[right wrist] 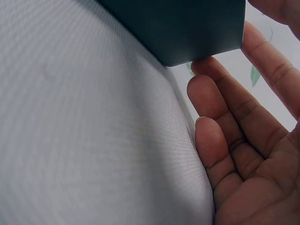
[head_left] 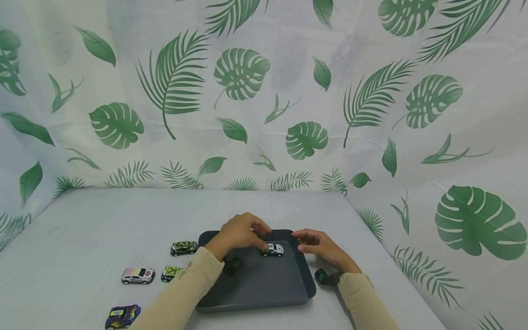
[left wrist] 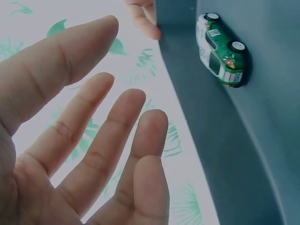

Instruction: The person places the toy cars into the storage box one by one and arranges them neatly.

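Observation:
A white and green toy car (head_left: 273, 250) lies in the dark grey tray (head_left: 264, 303), close to its far wall. Above the tray's far side is my left hand (head_left: 239, 233), its fingers spread loosely. The left wrist view shows the same toy car (left wrist: 222, 51) apart from the fingers, with nothing held in the palm. At the tray's far right corner is my right hand (head_left: 323, 247). In the right wrist view its fingers (right wrist: 225, 89) reach to the outside of the tray corner (right wrist: 201, 33), loosely bent, with fingertips at the wall.
Left of the tray stand a dark green patterned toy car (head_left: 184, 248), a lime green one (head_left: 171, 273), a white one (head_left: 138, 276) and a dark blue one (head_left: 123, 316). A black watch-like strap (head_left: 327, 277) is at the right wrist. Leaf-printed cloth (head_left: 264, 114) hangs behind the white table.

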{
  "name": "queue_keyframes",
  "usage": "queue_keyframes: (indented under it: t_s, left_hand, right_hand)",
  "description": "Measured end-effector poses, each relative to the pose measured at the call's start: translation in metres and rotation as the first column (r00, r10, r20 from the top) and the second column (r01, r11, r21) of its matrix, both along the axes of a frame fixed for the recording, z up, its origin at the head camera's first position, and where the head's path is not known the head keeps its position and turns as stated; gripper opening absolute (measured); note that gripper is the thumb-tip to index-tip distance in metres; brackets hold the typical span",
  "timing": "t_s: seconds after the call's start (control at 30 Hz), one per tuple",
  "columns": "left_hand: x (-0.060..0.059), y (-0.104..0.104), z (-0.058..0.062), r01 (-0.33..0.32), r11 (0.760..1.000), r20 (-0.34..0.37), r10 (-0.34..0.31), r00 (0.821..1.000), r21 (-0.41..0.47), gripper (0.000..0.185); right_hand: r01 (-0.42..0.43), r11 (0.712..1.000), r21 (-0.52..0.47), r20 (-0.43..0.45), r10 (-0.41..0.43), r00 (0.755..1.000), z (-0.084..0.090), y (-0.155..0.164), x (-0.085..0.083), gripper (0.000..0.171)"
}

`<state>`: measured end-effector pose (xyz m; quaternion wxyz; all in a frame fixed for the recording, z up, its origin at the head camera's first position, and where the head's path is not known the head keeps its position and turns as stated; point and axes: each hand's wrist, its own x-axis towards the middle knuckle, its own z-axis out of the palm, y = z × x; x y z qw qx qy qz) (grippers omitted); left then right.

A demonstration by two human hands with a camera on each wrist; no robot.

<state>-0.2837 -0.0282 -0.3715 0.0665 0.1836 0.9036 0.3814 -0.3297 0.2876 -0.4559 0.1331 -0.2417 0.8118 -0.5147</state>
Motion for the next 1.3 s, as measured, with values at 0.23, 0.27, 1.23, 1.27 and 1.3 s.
queue_keyframes:
  t_s: [0.23, 0.27, 1.23, 1.27, 1.3]
  left_hand:
    - [0.01, -0.016, 0.006, 0.028, 0.995, -0.009, -0.027, 1.0, 0.091, 0.039]
    - [0.012, -0.019, 0.006, 0.037, 0.994, -0.016, -0.036, 0.999, 0.107, 0.039]
    - [0.047, -0.106, 0.003, 0.242, 0.935, -0.08, -0.228, 0.97, 0.26, 0.038]
    - [0.048, -0.109, 0.003, 0.248, 0.933, -0.087, -0.233, 0.969, 0.26, 0.038]
    - [0.049, -0.113, 0.003, 0.256, 0.932, -0.098, -0.238, 0.966, 0.257, 0.038]
  right_hand:
    - [0.004, 1.0, 0.004, -0.005, -0.004, 1.0, -0.002, 0.001, -0.001, 0.045]
    - [0.007, 1.0, 0.005, -0.005, -0.007, 1.0, -0.002, 0.001, -0.001, 0.045]
    - [0.013, 1.0, 0.015, -0.008, -0.013, 1.0, -0.002, 0.002, -0.001, 0.046]
    - [0.013, 1.0, 0.015, -0.006, -0.013, 1.0, -0.001, 0.002, -0.001, 0.046]
    - [0.012, 1.0, 0.015, -0.007, -0.012, 1.0, -0.001, 0.001, 0.0, 0.046]
